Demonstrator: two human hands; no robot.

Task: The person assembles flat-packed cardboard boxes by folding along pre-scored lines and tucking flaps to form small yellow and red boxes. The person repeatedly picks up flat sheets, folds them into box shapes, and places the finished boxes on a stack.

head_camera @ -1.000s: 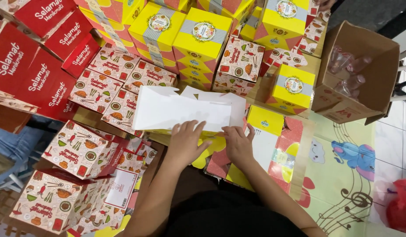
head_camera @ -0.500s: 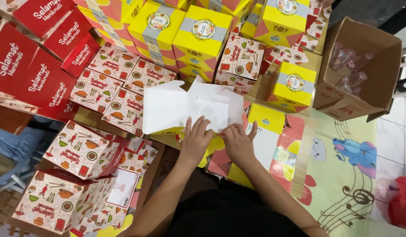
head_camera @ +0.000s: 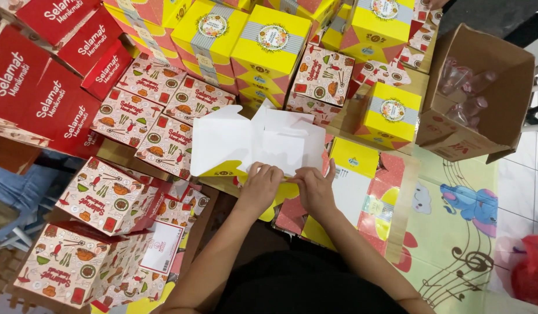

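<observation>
Half-folded white carton (head_camera: pixel 254 142): held above the lap, flaps spread, white inner face up for access. Left hand (head_camera: pixel 261 187) and right hand (head_camera: pixel 314 187) close together, pinching near edge. Surrounded by yellow boxes (head_camera: pixel 269 43), patterned boxes (head_camera: pixel 103 195), brown carton (head_camera: pixel 496 87).

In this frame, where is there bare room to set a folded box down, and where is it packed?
Free: the play mat right of the right hand, below the brown carton. Crowded: yellow boxes and patterned boxes ring the half-folded white box both hands hold; the left hand has stacked boxes beside it.
</observation>
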